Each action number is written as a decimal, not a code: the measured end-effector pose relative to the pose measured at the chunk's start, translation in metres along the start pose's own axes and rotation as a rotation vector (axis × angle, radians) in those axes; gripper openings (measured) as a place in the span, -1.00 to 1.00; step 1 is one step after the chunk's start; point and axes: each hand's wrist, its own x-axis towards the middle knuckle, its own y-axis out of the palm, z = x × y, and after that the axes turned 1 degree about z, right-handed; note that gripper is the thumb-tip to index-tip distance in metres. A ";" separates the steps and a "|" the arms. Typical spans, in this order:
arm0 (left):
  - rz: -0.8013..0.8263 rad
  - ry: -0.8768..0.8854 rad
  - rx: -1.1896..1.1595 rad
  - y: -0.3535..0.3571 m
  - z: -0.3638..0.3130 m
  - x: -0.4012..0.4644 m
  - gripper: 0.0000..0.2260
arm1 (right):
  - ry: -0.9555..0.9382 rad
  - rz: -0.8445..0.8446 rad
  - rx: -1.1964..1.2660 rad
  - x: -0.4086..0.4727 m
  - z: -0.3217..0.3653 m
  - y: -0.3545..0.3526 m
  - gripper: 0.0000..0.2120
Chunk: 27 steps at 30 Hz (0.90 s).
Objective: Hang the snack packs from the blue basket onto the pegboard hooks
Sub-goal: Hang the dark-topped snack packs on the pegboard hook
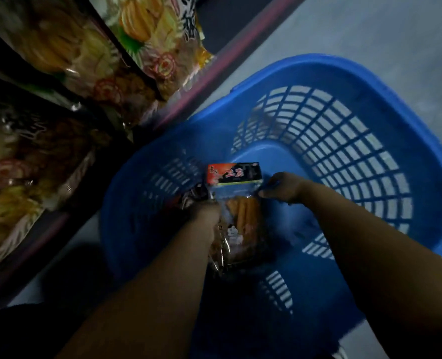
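A blue slatted basket (370, 156) stands on the grey floor. Inside it lies a clear snack pack (240, 200) with a red and black header card and orange sticks showing through. My right hand (282, 189) pinches the pack's upper right corner. My left hand (205, 213) grips the left side of the pack, where more crinkled packs (194, 195) lie half hidden beneath it. Both forearms reach down into the basket. The picture is dim and blurred.
Shelves on the left carry large snack bags (90, 55) with yellow and orange prints, and darker bags (25, 156) below them. A purple-edged shelf rail (214, 73) runs diagonally beside the basket. Grey floor (370, 29) lies beyond. No pegboard is in view.
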 end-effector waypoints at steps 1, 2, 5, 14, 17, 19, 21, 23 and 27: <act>0.008 0.029 0.030 0.004 -0.001 0.003 -0.86 | 0.015 0.004 0.031 0.003 -0.006 0.000 -0.73; 0.029 0.047 0.036 0.006 0.000 0.004 -0.83 | 0.020 0.002 0.079 0.004 -0.012 0.000 -0.73; 0.193 0.074 -0.049 0.004 -0.001 -0.004 -0.92 | 0.043 0.015 0.465 -0.005 -0.024 0.003 -0.76; -0.152 0.231 0.700 -0.020 -0.006 0.007 -0.59 | 0.148 -0.142 0.432 0.000 -0.040 -0.010 -0.71; -0.168 0.111 0.622 -0.020 0.006 0.000 -0.43 | 0.242 -0.223 0.407 0.004 -0.048 -0.012 -0.76; -0.094 0.049 0.480 -0.012 0.015 -0.009 -0.58 | 0.249 -0.230 0.458 0.004 -0.047 -0.011 -0.75; -0.019 -0.010 0.435 -0.002 0.022 -0.020 -0.66 | 0.244 -0.212 0.455 0.002 -0.044 -0.009 -0.80; 0.023 -0.008 0.468 0.006 0.030 -0.020 -0.66 | 0.247 -0.214 0.454 0.002 -0.044 -0.009 -0.78; 0.015 0.191 0.455 0.014 0.031 -0.007 -0.58 | 0.249 -0.212 0.416 0.002 -0.046 -0.013 -0.71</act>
